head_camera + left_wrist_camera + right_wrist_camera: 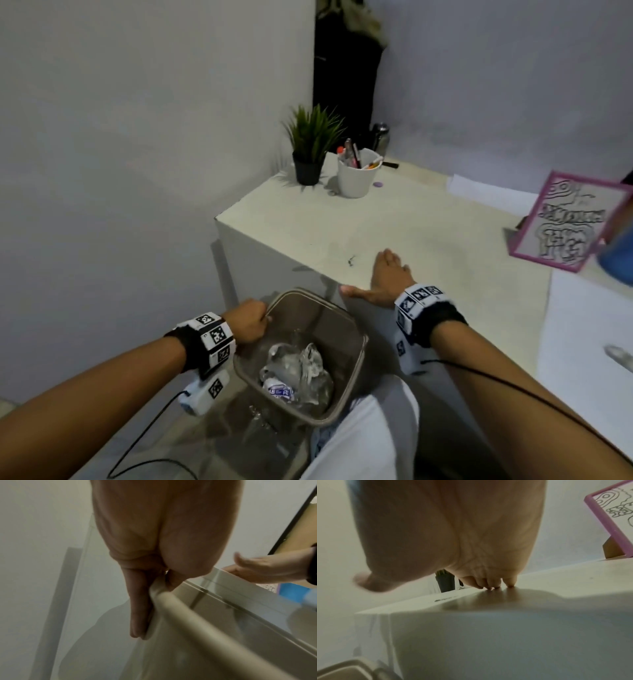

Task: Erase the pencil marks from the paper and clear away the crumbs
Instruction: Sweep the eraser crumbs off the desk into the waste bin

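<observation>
A small dark clump of crumbs point(351, 261) lies near the front left corner of the white table point(301, 222). My right hand point(385, 274) rests on the table just right of the crumbs, fingers straight and fingertips point(489, 586) touching the top, thumb out over the edge. My left hand point(251, 323) grips the rim of a translucent waste bin point(356, 346) held below the table edge; in the left wrist view its fingers point(139, 615) curl round the rim point(197, 614). A white sheet of paper point(582, 325) lies at the right; no pencil marks show on it.
The bin holds crumpled clear plastic point(298, 370). At the table's back stand a potted plant point(310, 147), a white cup of pens point(356, 174) and a metal can point(380, 137). A pink-framed drawing point(568, 222) stands at the right, next to a blurred blue object point(616, 257).
</observation>
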### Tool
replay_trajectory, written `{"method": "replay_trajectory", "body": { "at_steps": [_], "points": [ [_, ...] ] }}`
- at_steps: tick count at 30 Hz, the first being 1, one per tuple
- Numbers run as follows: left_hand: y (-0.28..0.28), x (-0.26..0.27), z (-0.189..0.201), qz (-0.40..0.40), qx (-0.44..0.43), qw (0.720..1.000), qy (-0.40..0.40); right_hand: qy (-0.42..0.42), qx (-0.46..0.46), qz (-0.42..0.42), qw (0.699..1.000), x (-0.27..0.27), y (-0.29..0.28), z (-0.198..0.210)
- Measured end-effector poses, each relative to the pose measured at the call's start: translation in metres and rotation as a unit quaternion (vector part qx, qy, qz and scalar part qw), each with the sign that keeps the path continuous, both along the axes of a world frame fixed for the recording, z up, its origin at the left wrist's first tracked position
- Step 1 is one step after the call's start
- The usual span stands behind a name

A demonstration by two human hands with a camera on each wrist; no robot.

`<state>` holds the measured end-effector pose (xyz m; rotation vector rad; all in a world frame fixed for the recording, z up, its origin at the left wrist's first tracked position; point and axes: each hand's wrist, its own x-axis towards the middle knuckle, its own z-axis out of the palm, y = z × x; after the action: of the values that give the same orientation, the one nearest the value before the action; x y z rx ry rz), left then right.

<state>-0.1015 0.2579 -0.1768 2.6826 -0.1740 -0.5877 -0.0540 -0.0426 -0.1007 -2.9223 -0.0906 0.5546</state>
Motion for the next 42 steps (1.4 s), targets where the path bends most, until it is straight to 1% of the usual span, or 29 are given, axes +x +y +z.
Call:
{"method": "replay_trajectory", "body": {
  "at_steps": [3,6,12,15,22,26,28,32,34,36,38,40,41,42],
  "points": [
    [-0.02,0.001,0.015,-0.006,0.006,0.999,-0.033,-0.006,0.042,-0.022,0.999,0.016,0.006,0.006],
    [-0.031,0.001,0.024,0.003,0.015,0.999,-0.052,-0.015,0.014,-0.009,1.0,0.033,0.014,0.007],
    [-0.033,0.004,0.029,0.027,0.02,0.999,-0.027,0.017,-0.03,0.043,0.998,0.049,0.026,0.005],
    [-0.034,0.008,0.033,0.027,0.047,0.998,-0.015,0.031,-0.038,0.063,0.997,0.051,0.021,0.004],
    [-0.041,0.014,0.04,0.014,0.099,0.995,0.009,0.045,-0.033,0.079,0.995,0.045,0.022,0.013],
    [-0.048,0.016,0.048,0.022,0.112,0.993,0.023,0.05,-0.048,0.128,0.989,0.033,0.021,0.011],
    [-0.052,0.017,0.052,0.028,0.109,0.993,0.024,0.048,-0.046,0.175,0.982,0.02,0.018,0.013],
    [-0.056,0.017,0.056,0.033,0.116,0.992,0.023,0.089,0.006,0.287,0.954,-0.028,0.006,0.025],
    [-0.056,0.016,0.057,0.033,0.118,0.992,0.023,0.101,0.037,0.313,0.944,-0.041,0.003,0.034],
    [-0.056,0.015,0.058,0.031,0.121,0.992,0.026,0.082,0.059,0.285,0.953,-0.031,0.003,0.042],
    [-0.057,0.014,0.058,0.024,0.122,0.992,0.029,0.06,0.053,0.211,0.974,0.0,0.001,0.044],
    [-0.057,0.013,0.06,0.024,0.122,0.992,0.03,0.068,0.001,0.149,0.987,0.027,0.004,0.04],
    [-0.057,0.013,0.06,0.025,0.121,0.992,0.03,0.074,-0.024,0.14,0.987,0.033,0.007,0.035],
    [-0.056,0.013,0.059,0.026,0.12,0.992,0.031,0.075,-0.041,0.152,0.985,0.031,0.012,0.029]
  ]
}}
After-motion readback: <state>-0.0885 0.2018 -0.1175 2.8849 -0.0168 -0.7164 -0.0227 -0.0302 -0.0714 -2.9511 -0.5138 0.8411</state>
